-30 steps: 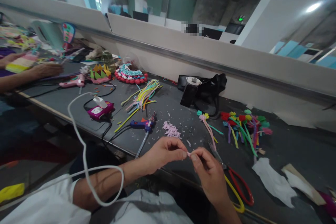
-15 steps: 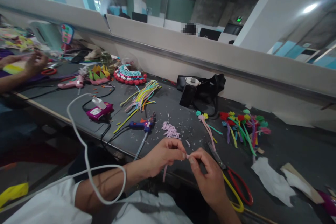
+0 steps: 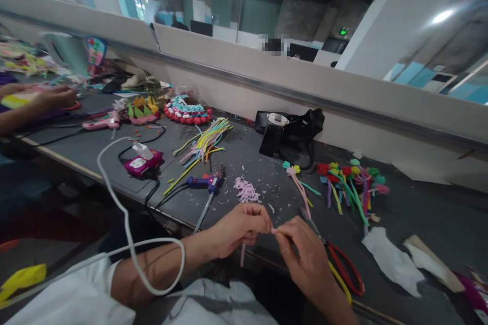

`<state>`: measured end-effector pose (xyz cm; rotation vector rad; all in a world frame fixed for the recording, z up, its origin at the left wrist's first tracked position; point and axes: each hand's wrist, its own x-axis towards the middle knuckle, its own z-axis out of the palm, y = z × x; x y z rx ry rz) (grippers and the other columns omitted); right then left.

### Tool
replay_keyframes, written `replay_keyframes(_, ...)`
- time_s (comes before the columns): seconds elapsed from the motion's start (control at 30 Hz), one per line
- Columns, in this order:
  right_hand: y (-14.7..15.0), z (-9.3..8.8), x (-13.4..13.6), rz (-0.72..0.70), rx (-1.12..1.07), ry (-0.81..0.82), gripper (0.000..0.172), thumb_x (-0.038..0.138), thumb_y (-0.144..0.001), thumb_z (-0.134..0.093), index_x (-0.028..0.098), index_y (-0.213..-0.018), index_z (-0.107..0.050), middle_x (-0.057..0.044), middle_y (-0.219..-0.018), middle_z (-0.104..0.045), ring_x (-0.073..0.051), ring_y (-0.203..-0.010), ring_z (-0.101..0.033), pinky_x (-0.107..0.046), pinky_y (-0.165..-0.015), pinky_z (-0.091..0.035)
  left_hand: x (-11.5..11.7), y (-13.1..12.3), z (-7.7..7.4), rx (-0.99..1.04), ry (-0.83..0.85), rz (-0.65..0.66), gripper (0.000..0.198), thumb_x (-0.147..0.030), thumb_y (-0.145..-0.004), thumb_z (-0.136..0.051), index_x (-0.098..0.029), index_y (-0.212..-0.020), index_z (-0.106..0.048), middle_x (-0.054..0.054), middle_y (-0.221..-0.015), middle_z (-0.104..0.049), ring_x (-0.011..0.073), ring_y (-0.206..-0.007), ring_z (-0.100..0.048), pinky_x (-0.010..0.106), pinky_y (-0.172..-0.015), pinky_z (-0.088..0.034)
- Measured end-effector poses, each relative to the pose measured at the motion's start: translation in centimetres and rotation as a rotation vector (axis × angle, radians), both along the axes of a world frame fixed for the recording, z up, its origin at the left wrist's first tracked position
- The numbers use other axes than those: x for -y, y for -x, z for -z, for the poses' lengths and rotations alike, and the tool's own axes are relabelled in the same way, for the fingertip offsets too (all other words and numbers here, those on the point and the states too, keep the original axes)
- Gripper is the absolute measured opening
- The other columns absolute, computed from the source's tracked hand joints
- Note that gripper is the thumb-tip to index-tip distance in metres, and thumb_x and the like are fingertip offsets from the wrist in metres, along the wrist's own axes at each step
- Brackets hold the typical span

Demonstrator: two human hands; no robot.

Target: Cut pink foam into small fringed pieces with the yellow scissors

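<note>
A thin pink fuzzy strip [image 3: 243, 255] hangs below my left hand [image 3: 244, 228], whose fingers pinch its upper part. My right hand [image 3: 303, 249] pinches a small pink end of it, and the fingertips of both hands nearly meet over the table's front edge. Just beyond my hands lies a pile of short pink pieces [image 3: 246, 190] with tiny scraps around it. Scissors with red and yellow handles [image 3: 346, 268] lie beside and partly under my right hand. A blue glue gun [image 3: 209, 182] rests to the left of the pile.
Fuzzy strips [image 3: 208, 139], a purple power socket [image 3: 143, 163] and a black bag [image 3: 301, 132] are on the table. Fuzzy flowers [image 3: 356, 180] and white paper [image 3: 392, 259] lie at right. A white cable [image 3: 127, 228] loops over my left forearm. Another person's hand [image 3: 57, 97] is at far left.
Both my hands keep their pinch on the pink strip, with only slight shifts of the fingers. At far left, the other person's hand has lowered. The view has moved slightly.
</note>
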<state>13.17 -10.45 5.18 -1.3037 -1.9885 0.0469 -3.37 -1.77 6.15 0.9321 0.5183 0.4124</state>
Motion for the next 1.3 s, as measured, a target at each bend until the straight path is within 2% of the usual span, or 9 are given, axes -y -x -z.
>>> replay_keyframes(0.17,-0.6,-0.3,0.1,0.069,-0.017,0.002,0.009,0.016,-0.096,-0.046,0.022,-0.091,-0.052,-0.001,-0.082,-0.058,-0.015,-0.078,-0.055,-0.027,-0.070,-0.043,-0.6,0.0,-0.8,-0.068,-0.259,0.011,0.018,-0.029,-0.071,-0.069,-0.013,-0.077,-0.063,-0.004,-0.061,-0.052,0.0050,-0.047,-0.036,0.020,-0.044,-0.025)
replay_keyframes(0.37,-0.3,-0.9,0.6,0.110,-0.008,0.013,0.010,0.019,-0.096,-0.046,0.022,-0.090,-0.053,-0.002,-0.083,-0.059,-0.015,-0.079,-0.056,-0.027,-0.071,-0.043,-0.2,0.0,-1.4,-0.104,-0.522,-0.031,0.015,-0.027,-0.074,-0.065,-0.012,-0.073,-0.063,-0.003,-0.063,-0.053,0.0071,-0.058,-0.042,0.020,-0.054,-0.031)
replay_keyframes(0.77,1.2,0.2,3.0,0.112,0.045,0.002,0.011,0.014,-0.095,-0.045,0.020,-0.089,-0.051,-0.002,-0.081,-0.057,-0.015,-0.077,-0.053,-0.028,-0.069,-0.042,1.8,0.4,0.4,-0.077,-0.450,-0.026,0.012,-0.024,-0.071,-0.062,-0.014,-0.066,-0.058,-0.005,-0.058,-0.049,0.0073,-0.053,-0.037,0.021,-0.051,-0.027)
replay_keyframes(0.87,1.3,0.4,3.6,0.119,0.018,-0.015,0.011,0.014,-0.095,-0.045,0.020,-0.089,-0.053,-0.002,-0.081,-0.059,-0.015,-0.077,-0.055,-0.028,-0.070,-0.043,2.1,0.4,0.4,-0.098,-0.451,0.042,0.010,-0.024,-0.072,-0.060,-0.014,-0.069,-0.060,-0.006,-0.055,-0.045,0.0069,-0.051,-0.034,0.021,-0.049,-0.024)
replay_keyframes(0.97,1.2,0.5,3.9,0.149,-0.015,-0.032,0.011,0.017,-0.095,-0.046,0.021,-0.090,-0.055,-0.002,-0.082,-0.061,-0.015,-0.077,-0.057,-0.028,-0.070,-0.045,2.2,0.6,0.0,-0.078,-0.493,0.100,0.016,-0.029,-0.075,-0.063,-0.013,-0.074,-0.064,-0.004,-0.061,-0.050,0.0077,-0.056,-0.038,0.021,-0.052,-0.027)
replay_keyframes(1.03,1.1,0.7,4.0,0.181,-0.041,-0.038,0.012,0.019,-0.096,-0.045,0.021,-0.094,-0.057,-0.003,-0.085,-0.062,-0.015,-0.081,-0.058,-0.028,-0.072,-0.047,2.2,0.8,-0.2,-0.073,-0.509,0.047,0.023,-0.035,-0.074,-0.067,-0.012,-0.074,-0.065,-0.004,-0.061,-0.050,0.0076,-0.056,-0.038,0.021,-0.052,-0.026)
replay_keyframes(1.13,1.2,1.1,4.3,0.223,-0.086,-0.054,0.017,0.022,-0.095,-0.047,0.022,-0.108,-0.057,-0.003,-0.089,-0.061,-0.016,-0.082,-0.059,-0.029,-0.074,-0.049,2.4,1.4,-0.2,-0.104,-0.443,-0.039,0.029,-0.042,-0.073,-0.070,-0.013,-0.073,-0.064,-0.006,-0.052,-0.040,0.0064,-0.048,-0.029,0.022,-0.046,-0.018)
replay_keyframes(1.23,1.3,1.5,4.6,0.209,-0.093,-0.052,0.027,0.024,-0.094,-0.050,0.023,-0.121,-0.055,-0.004,-0.092,-0.062,-0.016,-0.082,-0.061,-0.031,-0.075,-0.051,2.8,1.7,0.0,-0.121,-0.389,-0.028,0.031,-0.043,-0.073,-0.069,-0.014,-0.074,-0.063,-0.007,-0.049,-0.036,0.0065,-0.046,-0.025,0.023,-0.045,-0.014)
replay_keyframes(1.3,1.4,1.7,4.8,0.183,-0.080,-0.041,0.027,0.023,-0.094,-0.050,0.024,-0.120,-0.056,-0.005,-0.097,-0.063,-0.016,-0.086,-0.061,-0.031,-0.077,-0.051,3.1,1.8,0.1,-0.132,-0.396,0.013,0.029,-0.042,-0.074,-0.068,-0.014,-0.072,-0.062,-0.007,-0.049,-0.036,0.0066,-0.046,-0.025,0.023,-0.045,-0.014)
